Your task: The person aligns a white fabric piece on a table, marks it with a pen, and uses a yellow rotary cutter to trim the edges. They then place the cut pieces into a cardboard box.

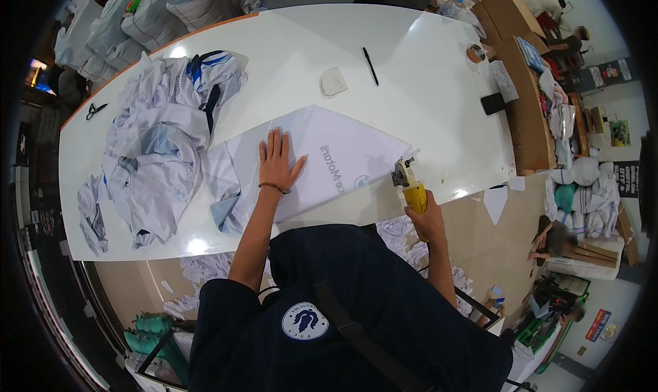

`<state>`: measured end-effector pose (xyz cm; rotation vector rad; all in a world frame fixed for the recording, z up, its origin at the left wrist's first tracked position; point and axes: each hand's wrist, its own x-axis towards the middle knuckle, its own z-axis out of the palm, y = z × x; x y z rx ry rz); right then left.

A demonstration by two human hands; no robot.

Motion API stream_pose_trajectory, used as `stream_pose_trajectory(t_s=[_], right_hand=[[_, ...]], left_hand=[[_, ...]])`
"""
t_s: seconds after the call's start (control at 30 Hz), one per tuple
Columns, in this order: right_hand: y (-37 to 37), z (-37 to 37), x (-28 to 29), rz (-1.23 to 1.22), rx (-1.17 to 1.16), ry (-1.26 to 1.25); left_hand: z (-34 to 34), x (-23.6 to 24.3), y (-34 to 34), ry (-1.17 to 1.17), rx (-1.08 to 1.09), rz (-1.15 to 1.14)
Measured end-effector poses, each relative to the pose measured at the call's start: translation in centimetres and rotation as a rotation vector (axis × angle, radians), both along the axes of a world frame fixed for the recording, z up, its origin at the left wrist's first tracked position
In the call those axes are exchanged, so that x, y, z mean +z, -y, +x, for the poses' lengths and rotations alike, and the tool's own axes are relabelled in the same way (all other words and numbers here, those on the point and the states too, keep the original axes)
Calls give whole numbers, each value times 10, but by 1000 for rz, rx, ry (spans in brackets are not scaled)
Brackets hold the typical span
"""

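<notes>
Work surface: glossy white table [439, 83] with an orange strip along part of its far edge, in a crowded workroom.
Printed panel: folded white and pale grey-blue fabric [343, 141], lying flat at the table's near middle, in front of the person.
Left hand: spread flat [275, 164], palm down, fingers extended, resting on the fabric and gripping nothing.
Right hand: closed [428, 220] around a yellow handheld power cutter with a metal head [415, 196], at the fabric's right corner; whether the blade touches cloth cannot be told.
Step in hand: judged to be trimming along the fabric's edge; the next move calls for steady left-hand pressure and a level cutter.
Beyond the far edge of the cloth: irregular off-white flat piece [334, 81] and slim black pen [371, 66].
Left side: heaped white garments with blue accents [154, 152], close beside the fabric and limiting room there; small dark scissors [96, 111] farther out.
Right side: black phone [493, 103] and brown cardboard boxes [531, 117], well apart from the cutter's path.
</notes>
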<state>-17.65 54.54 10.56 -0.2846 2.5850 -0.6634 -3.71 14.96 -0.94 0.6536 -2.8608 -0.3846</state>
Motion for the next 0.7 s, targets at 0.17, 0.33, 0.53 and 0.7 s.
stream_pose_trajectory(t_s=[0.17,0.33,0.53,0.7], right_hand=[[0,-1,-1,-18,1,6],[1,-3,-3,-4,9,1],[2,-4,-4,23,11,-3],[4,-5,-5,28,0,11]], left_hand=[[0,-2,0,-4,-1,-8],[0,-3,0,0,2,-4],[-1,-3,1,-5,3,-2],[0,-2,1,-6,1,15]])
